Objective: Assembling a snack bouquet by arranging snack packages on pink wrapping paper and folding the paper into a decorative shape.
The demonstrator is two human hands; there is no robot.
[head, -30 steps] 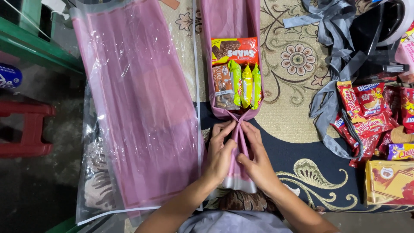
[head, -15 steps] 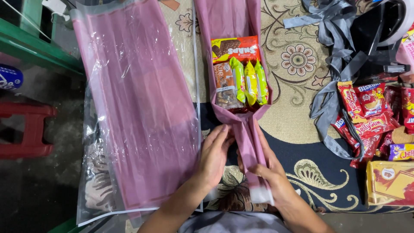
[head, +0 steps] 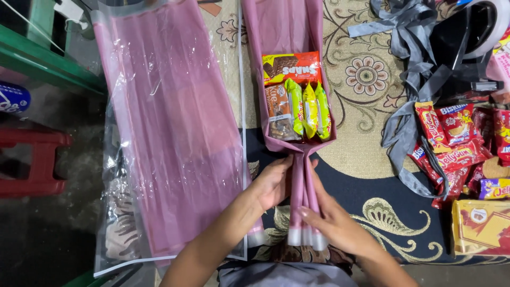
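Pink wrapping paper [head: 305, 186] gathered into narrow stem at 6 o'clock, pinched between both hands. Right hand [head: 332, 226] grip closed around stem's lower end; left hand [head: 273, 180] grip closed on stem from 9 o'clock side. Stem widens at 12 o'clock into pocket holding snack packets [head: 297, 103]: orange, brown, yellow-green. Patterned carpet [head: 366, 69] beneath. Pink sheets in clear plastic [head: 170, 133] at 10 o'clock. Red snack pile [head: 457, 138] at 3 o'clock, grey ribbon [head: 409, 111] beside it.

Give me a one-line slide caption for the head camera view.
Both hands, left hand and right hand, pinch the gathered pink wrapping paper below a bundle of snack packets on a patterned carpet.
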